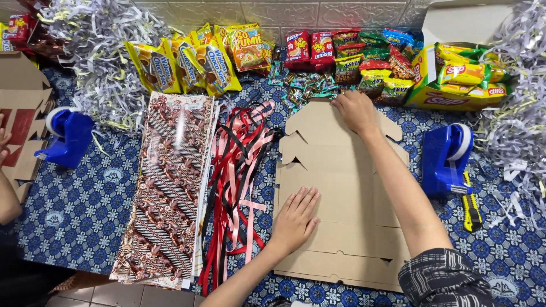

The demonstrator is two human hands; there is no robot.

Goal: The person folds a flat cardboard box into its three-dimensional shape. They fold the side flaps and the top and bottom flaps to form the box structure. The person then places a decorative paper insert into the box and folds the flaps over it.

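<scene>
A home gift-packing corner: snack packets (318,54), shredded paper (102,51) and ribbons (239,170) (on a patterned cloth (74,210)).

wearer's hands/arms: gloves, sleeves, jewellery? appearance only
Both hands bare: no gloves, and no rings, watch or bracelet in view on the left hand or right hand. Left forearm uncovered. Right arm bare up to a short dark sleeve with a thin pale check pattern.

Two tape dispensers (67,135), perhaps four yellow packets (183,61).

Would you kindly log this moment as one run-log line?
left hand: flat on cardboard box blank | right hand: pressing its far edge | ribbons beside | blue tape dispenser right
</scene>
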